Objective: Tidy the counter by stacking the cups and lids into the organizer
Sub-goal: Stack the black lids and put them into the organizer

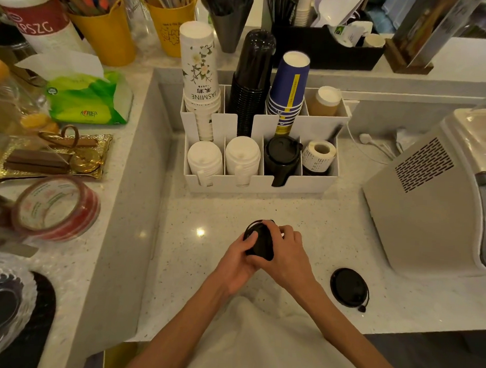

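Both hands meet over the counter's middle, gripping a small stack of black lids [259, 241]. My left hand [238, 259] holds it from the left, thumb on top. My right hand [285, 248] wraps it from the right. One more black lid [348, 287] lies flat on the counter to the right. The white organizer [259, 184] stands behind, holding white jasmine cups [200, 80], black cups [252, 79], blue cups [289, 89], two white lid stacks [205, 159], [242, 156] and black lids [281, 155].
A label roll [318, 153] fills the organizer's front right slot. A grey machine [434, 196] stands at the right. On the raised left ledge sit a tape roll [56, 207], a gold tray [50, 157], a tissue pack [87, 98] and yellow cups [106, 33].
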### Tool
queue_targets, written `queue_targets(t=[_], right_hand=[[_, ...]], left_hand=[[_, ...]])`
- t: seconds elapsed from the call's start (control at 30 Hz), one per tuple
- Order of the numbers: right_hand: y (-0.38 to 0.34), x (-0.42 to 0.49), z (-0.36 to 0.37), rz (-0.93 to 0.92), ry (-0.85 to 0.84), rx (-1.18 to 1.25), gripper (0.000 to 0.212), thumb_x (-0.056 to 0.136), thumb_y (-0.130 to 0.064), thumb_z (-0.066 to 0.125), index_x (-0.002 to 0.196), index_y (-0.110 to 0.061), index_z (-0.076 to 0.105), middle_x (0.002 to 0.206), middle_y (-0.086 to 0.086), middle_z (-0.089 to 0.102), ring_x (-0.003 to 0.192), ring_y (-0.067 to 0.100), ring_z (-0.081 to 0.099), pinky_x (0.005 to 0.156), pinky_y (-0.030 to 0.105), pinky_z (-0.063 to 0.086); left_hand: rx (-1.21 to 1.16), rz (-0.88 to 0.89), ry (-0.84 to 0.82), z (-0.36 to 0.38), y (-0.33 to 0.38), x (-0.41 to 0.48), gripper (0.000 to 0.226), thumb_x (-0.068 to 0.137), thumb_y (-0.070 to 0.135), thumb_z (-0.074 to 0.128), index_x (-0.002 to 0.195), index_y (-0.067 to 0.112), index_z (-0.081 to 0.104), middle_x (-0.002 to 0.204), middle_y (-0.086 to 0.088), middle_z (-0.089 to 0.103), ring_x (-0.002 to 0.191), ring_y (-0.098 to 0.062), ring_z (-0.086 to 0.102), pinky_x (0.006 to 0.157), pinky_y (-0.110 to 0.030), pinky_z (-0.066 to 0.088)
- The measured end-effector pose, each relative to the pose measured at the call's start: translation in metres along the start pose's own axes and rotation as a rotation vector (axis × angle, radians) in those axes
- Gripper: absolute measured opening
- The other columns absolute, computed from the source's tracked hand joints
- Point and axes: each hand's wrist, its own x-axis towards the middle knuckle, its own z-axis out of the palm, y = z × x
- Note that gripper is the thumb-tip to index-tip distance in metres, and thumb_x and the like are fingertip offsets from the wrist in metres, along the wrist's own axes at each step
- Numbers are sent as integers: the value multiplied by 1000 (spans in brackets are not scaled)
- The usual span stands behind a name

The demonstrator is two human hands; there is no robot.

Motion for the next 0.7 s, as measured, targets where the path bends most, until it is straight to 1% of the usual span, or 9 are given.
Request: queue_targets(t=[0.07, 0.13, 0.2, 0.23, 0.3, 0.43, 0.5, 0.6, 0.7], right_hand=[[6, -4, -4, 9, -80, 14, 86, 74, -65, 64, 145, -38, 24, 134, 2, 41, 119, 21, 37, 91, 33, 47], [20, -7, -16, 65, -236, 174, 92, 76, -64, 65, 149, -43, 13, 146, 3, 31, 130, 24, 30, 104, 40, 41], [44, -12, -32, 151, -249, 319, 94, 80, -60, 65, 151, -44, 7, 154, 2, 25, 138, 28, 28, 111, 48, 35], [59, -16, -38, 200, -198, 290, 92, 82, -58, 64, 152, -41, 7, 157, 3, 24, 139, 29, 29, 112, 50, 34], [96, -29, -45, 324, -138, 83, 92, 84, -55, 63, 154, -34, 7, 159, 4, 23, 140, 33, 28, 111, 50, 32], [155, -62, -40, 525, -321, -79, 104, 79, -58, 67, 154, -30, 1, 160, 7, 15, 137, 39, 29, 108, 53, 34], [163, -74, -29, 533, -310, -76, 100, 80, -51, 70, 153, -30, 7, 157, 11, 18, 133, 40, 32, 106, 51, 37], [156, -81, -18, 521, -179, 45, 83, 82, -32, 73, 149, -31, 24, 151, 15, 27, 126, 39, 37, 104, 51, 41], [134, -73, -25, 346, -93, 224, 79, 80, -23, 78, 145, -31, 35, 146, 9, 34, 125, 30, 43, 104, 41, 43]], left_hand=[[4, -24, -16, 2, -4, 2, 45, 92, 26, 61, 135, 13, 53, 136, -20, 57, 124, -34, 56, 94, -42, 54], [16, -40, -29, 4, -8, 6, 46, 90, 25, 63, 134, 13, 54, 133, -19, 60, 123, -35, 57, 93, -43, 55], [-13, -41, -29, 5, -11, 12, 46, 87, 22, 66, 130, 11, 57, 130, -20, 62, 119, -35, 61, 90, -45, 57], [-56, -41, -32, 4, -11, 15, 44, 86, 20, 66, 128, 10, 58, 129, -20, 63, 117, -34, 62, 88, -46, 57], [-149, -53, -34, 2, -11, 20, 42, 85, 17, 66, 125, 7, 59, 130, -21, 62, 117, -35, 62, 89, -48, 56], [-159, -89, -26, -2, -15, 23, 48, 87, 16, 64, 132, 6, 53, 133, -21, 60, 123, -37, 57, 103, -52, 47], [-129, -106, -10, -4, -17, 22, 49, 88, 16, 64, 134, 6, 51, 133, -20, 60, 122, -35, 59, 103, -50, 48], [-131, -107, -14, -6, -16, 18, 49, 87, 15, 65, 133, 5, 52, 133, -20, 60, 120, -35, 60, 100, -48, 51], [-103, -110, -45, -8, -11, 14, 48, 87, 18, 67, 132, 6, 55, 133, -20, 60, 122, -36, 58, 97, -49, 52]])
